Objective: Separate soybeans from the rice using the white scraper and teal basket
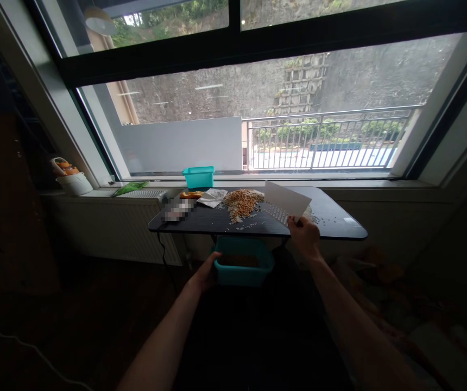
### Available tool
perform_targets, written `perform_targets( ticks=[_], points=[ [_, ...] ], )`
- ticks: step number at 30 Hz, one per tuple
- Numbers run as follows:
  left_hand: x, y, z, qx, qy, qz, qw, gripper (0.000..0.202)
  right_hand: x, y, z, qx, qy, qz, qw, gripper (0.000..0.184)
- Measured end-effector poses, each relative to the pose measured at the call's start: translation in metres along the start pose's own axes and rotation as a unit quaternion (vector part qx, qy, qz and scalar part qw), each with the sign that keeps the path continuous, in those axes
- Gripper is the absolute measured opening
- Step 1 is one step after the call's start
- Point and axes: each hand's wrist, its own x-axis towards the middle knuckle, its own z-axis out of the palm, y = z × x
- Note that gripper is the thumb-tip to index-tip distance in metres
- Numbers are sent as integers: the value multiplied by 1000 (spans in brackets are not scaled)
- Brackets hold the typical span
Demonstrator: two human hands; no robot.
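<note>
My left hand (208, 270) is closed on the left rim of a teal plastic bin (244, 278), which sits low in front of the table edge with brownish contents in shadow. Between the thumb and fingers of my right hand (305, 238) is a thin white card (285, 201), tilted above the tabletop, with rows of small marks or holes along its lower part. Left of the card, a heap of golden kernels (241, 203) lies on the dark table (331, 225), with pale grains scattered around it. More pale and dark bits lie behind and right of the card.
At the table's back left are a second teal bin (199, 177), a crumpled white paper (212, 198) and an orange-yellow item (191, 194). A blurred-out object (177, 209) lies at the left end. A radiator (136, 222) and a white pot (74, 184) stand further left, below the window.
</note>
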Motion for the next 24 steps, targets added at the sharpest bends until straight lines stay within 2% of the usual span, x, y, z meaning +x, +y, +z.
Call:
perform_targets(
  ticks=[5,9,12,17,24],
  points=[
    [-2,1,2,3,5,0,1000,41,-45,-20,17,71,-61,-17,995,35],
    [0,0,0,0,15,-3,1000,42,-56,-21,24,59,-80,-34,994,35],
    [2,-1,-1,-1,13,-1,1000,43,-42,-15,20,-10,-66,-25,997,34],
    [2,-1,-1,13,16,1,1000,45,-3,-5,14,-130,-64,9,989,31],
    [4,-1,-5,0,0,-9,1000,44,39,21,8,-205,-64,61,975,34]
  ],
)
